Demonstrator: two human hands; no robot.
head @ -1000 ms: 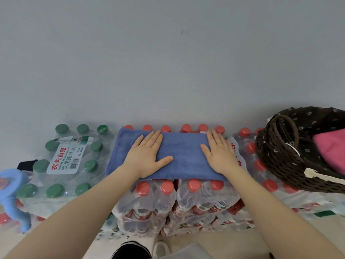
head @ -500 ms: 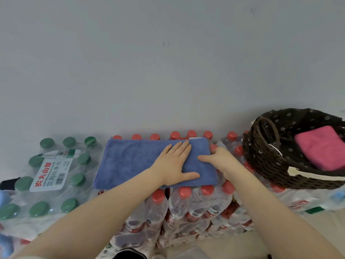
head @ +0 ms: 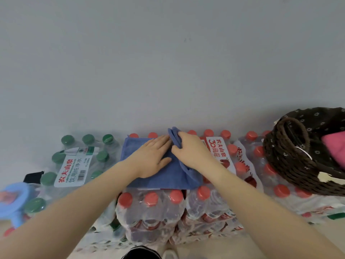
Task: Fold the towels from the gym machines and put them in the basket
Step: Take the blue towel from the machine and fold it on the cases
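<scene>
**Two hands folding a blue towel on packs of bottled water**

A blue towel point(head: 158, 176) lies on shrink-wrapped packs of red-capped water bottles point(head: 151, 208) stacked against a plain grey wall point(head: 168, 62). The left hand point(head: 151, 157) lies flat on the towel with straight fingers, pressing down its left part. The right hand point(head: 190, 150) grasps the towel's right edge with curled fingers and lifts it up and over toward the left hand, so a fold of cloth stands up between the two hands. To the right, well apart from the towel, a dark woven basket point(head: 283, 161) with a flowered lining sits on more bottle packs and holds a folded pink towel point(head: 336, 146). To the left is a pack of green-capped bottles point(head: 74, 161) with a white label.
</scene>
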